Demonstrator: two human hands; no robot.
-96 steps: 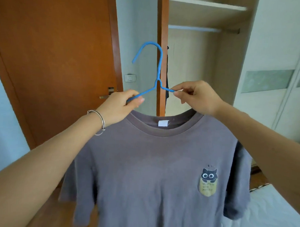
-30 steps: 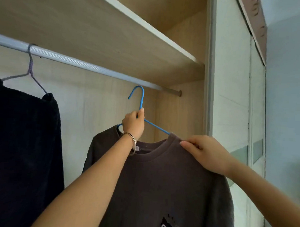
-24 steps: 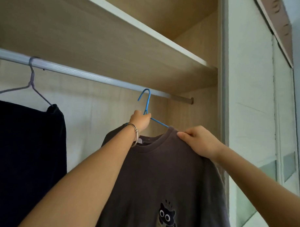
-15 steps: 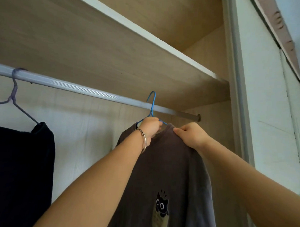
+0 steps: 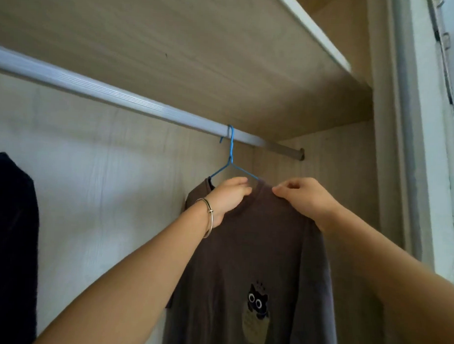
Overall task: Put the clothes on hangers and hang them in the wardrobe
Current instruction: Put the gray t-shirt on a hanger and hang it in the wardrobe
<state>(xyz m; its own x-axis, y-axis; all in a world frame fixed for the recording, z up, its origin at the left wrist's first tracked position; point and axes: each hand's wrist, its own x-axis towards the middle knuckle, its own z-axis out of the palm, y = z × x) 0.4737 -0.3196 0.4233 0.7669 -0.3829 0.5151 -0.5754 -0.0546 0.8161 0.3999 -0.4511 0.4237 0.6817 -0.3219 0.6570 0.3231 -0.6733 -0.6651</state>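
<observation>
A grey-brown T-shirt [image 5: 264, 250] with a black cat print hangs on a blue wire hanger [image 5: 231, 151]. The hanger's hook sits over the silver wardrobe rail [image 5: 120, 97], near the rail's right end. My left hand [image 5: 229, 197], with a bangle on the wrist, rests on the shirt's collar just under the hanger's neck, fingers curled. My right hand [image 5: 304, 197] pinches the shirt's right shoulder.
A dark garment [image 5: 10, 228] hangs at the far left of the rail. A wooden shelf [image 5: 199, 42] runs just above the rail. The wardrobe's side panel and the sliding door frame [image 5: 401, 152] stand close on the right.
The hanger's hook has gone up and over the rail. My left hand has slid from the hanger's neck down onto the collar. The right hand stays on the shoulder.
</observation>
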